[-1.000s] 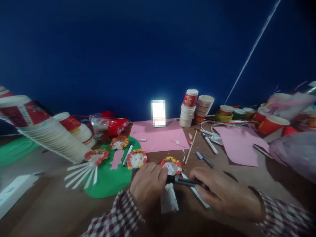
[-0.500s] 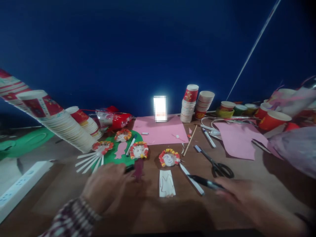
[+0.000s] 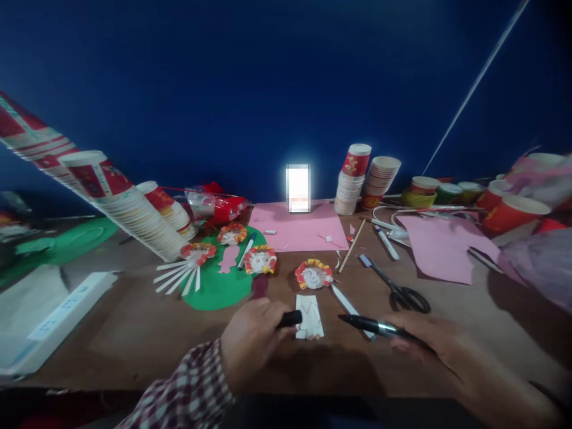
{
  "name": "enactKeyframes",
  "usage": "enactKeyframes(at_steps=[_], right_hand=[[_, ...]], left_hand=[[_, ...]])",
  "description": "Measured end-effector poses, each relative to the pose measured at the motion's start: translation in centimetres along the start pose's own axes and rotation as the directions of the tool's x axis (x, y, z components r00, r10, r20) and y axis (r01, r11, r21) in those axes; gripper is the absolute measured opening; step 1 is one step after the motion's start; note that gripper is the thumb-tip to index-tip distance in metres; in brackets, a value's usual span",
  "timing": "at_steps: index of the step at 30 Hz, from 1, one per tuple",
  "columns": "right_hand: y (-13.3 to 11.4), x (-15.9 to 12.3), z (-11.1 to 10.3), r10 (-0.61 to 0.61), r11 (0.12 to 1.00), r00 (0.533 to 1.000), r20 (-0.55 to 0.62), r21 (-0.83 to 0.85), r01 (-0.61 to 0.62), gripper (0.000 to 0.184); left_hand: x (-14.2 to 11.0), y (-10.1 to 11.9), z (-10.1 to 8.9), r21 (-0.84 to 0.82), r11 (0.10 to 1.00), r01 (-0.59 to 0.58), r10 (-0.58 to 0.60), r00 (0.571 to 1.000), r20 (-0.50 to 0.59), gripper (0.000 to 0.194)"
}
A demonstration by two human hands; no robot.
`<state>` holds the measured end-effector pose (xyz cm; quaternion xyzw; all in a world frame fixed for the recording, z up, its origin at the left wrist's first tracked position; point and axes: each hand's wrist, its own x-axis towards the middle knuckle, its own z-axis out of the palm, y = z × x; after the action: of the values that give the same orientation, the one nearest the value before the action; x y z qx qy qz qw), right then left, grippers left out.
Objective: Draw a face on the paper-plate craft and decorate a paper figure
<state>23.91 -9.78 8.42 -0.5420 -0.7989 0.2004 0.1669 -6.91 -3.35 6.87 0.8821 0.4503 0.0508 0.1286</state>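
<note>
My left hand (image 3: 252, 342) is closed round a black pen cap (image 3: 290, 319), whose end touches the left edge of a white paper slip (image 3: 310, 316) with a drawn figure. My right hand (image 3: 429, 345) grips a black marker pen (image 3: 373, 325), its tip pointing left, a little right of the slip. Just beyond the slip lies a round paper face (image 3: 313, 274) with a red and yellow frill. A white strip (image 3: 346, 301) lies between the face and the marker.
Black scissors (image 3: 400, 293) lie right of the face. Three more frilled faces sit on a green sheet (image 3: 214, 289). Pink paper sheets (image 3: 299, 233), stacked paper cups (image 3: 357, 179), a leaning cup stack (image 3: 120, 208) and a white power strip (image 3: 58, 313) surround the brown table.
The hands pulled apart from the paper face, the cap coming off the marker. My left hand swung out left, then came back to the slip's left edge; the right drew back right.
</note>
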Motion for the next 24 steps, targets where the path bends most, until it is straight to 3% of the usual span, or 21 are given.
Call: enactKeyframes(at_steps=[6, 16, 24], right_hand=[[-0.3, 0.5, 0.8, -0.112, 0.993, 0.993, -0.019, -0.041, 0.112, 0.028], [-0.5, 0.9, 0.9, -0.138, 0.985, 0.99, 0.018, -0.102, 0.139, 0.026], [-2.5, 1.2, 1.1, -0.236, 0.961, 0.972, 0.009, -0.146, 0.235, 0.022]], left_hand=[[0.5, 1.3, 0.8, -0.037, 0.99, -0.138, 0.14, 0.988, 0.07, 0.019], [0.6, 2.1, 0.7, -0.015, 0.985, -0.173, 0.174, 0.982, 0.074, 0.022], [1.3, 3.8, 0.7, 0.045, 0.965, -0.256, 0.245, 0.953, 0.181, 0.028]])
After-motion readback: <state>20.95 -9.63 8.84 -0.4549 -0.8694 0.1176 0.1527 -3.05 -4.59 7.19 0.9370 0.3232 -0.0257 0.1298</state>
